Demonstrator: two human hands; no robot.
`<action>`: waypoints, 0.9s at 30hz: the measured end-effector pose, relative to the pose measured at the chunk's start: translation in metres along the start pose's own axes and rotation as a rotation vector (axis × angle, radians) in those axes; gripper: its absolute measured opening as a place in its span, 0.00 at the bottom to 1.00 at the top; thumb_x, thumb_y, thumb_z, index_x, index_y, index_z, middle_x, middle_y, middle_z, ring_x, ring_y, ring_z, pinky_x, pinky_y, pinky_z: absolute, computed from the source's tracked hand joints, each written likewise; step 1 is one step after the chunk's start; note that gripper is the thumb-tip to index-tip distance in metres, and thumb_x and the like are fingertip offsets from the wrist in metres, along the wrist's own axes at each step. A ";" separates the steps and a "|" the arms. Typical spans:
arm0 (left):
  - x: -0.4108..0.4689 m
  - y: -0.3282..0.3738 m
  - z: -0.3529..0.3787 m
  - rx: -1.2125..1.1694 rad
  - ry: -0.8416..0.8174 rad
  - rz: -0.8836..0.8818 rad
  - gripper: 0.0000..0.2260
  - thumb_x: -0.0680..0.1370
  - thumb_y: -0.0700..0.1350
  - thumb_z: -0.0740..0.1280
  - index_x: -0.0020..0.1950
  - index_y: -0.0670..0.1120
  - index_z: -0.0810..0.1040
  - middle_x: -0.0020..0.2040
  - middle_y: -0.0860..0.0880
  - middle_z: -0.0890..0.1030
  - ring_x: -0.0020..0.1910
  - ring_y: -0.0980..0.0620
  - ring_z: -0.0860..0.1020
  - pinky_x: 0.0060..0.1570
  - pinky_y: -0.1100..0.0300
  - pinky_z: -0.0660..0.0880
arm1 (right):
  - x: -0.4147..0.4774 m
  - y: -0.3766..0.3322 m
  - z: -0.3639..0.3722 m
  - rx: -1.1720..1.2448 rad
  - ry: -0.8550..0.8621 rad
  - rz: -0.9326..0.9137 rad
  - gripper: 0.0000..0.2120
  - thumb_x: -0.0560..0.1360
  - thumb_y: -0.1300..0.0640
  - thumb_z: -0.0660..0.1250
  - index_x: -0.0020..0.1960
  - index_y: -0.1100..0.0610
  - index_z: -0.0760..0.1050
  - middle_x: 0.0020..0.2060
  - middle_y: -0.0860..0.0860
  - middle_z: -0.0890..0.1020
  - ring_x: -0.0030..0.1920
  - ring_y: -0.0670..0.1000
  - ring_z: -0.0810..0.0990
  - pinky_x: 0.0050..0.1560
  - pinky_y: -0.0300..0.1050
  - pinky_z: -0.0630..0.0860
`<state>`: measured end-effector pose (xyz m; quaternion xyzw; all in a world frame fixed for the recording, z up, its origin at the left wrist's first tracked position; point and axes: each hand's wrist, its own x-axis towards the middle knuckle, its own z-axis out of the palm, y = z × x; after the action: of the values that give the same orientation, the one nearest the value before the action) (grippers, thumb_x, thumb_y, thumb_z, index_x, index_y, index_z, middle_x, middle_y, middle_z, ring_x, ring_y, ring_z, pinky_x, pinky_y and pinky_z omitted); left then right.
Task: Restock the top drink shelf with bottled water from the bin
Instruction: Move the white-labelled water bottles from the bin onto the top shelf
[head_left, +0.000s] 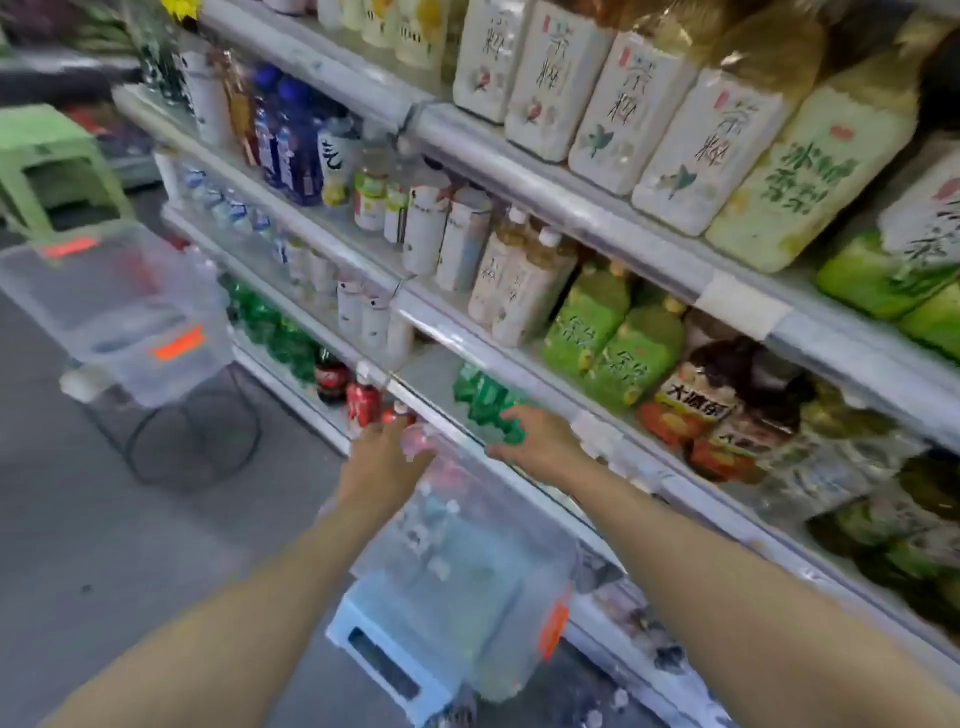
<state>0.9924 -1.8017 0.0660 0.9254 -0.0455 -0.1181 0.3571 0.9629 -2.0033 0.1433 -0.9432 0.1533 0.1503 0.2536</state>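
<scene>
A clear plastic bin (524, 587) with an orange label stands on a pale blue stool (384, 660) against the drink shelves. Inside it are several water bottles (436, 519) with white caps, blurred. My left hand (387, 452) grips the bin's far left rim, fingers curled over it. My right hand (540, 439) holds the far right rim, next to the shelf edge and green bottles (483, 400). The upper shelves (519, 140) carry rows of tea bottles. The whole view is motion-blurred.
A second clear bin (130, 312) with orange labels sits on a black wire stand (197, 436) to the left in the aisle. A green stool (47, 161) stands behind it. Cola bottles (358, 400) line the low shelf beside my left hand. Grey floor lies to the left.
</scene>
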 end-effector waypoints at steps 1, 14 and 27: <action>-0.002 -0.017 0.016 0.021 0.002 -0.062 0.27 0.77 0.58 0.69 0.73 0.50 0.70 0.68 0.42 0.73 0.68 0.39 0.70 0.65 0.47 0.70 | 0.010 0.011 0.017 0.023 -0.046 0.018 0.30 0.73 0.47 0.77 0.72 0.55 0.74 0.69 0.55 0.77 0.68 0.55 0.76 0.61 0.42 0.70; -0.018 -0.125 0.173 0.434 0.070 -0.343 0.28 0.81 0.64 0.56 0.77 0.50 0.67 0.80 0.43 0.58 0.81 0.45 0.46 0.77 0.43 0.37 | 0.127 0.119 0.220 0.608 -0.473 0.590 0.24 0.75 0.49 0.76 0.67 0.58 0.76 0.64 0.55 0.80 0.62 0.55 0.79 0.51 0.47 0.80; -0.011 -0.135 0.199 0.498 0.322 -0.347 0.24 0.80 0.61 0.56 0.64 0.47 0.79 0.71 0.47 0.75 0.77 0.45 0.61 0.77 0.38 0.47 | 0.184 0.142 0.306 1.070 -0.513 0.731 0.21 0.76 0.50 0.75 0.66 0.58 0.78 0.63 0.56 0.81 0.61 0.53 0.81 0.44 0.45 0.83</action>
<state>0.9316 -1.8295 -0.1652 0.9849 0.1424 -0.0147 0.0974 1.0148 -1.9996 -0.2371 -0.5114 0.4492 0.3478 0.6448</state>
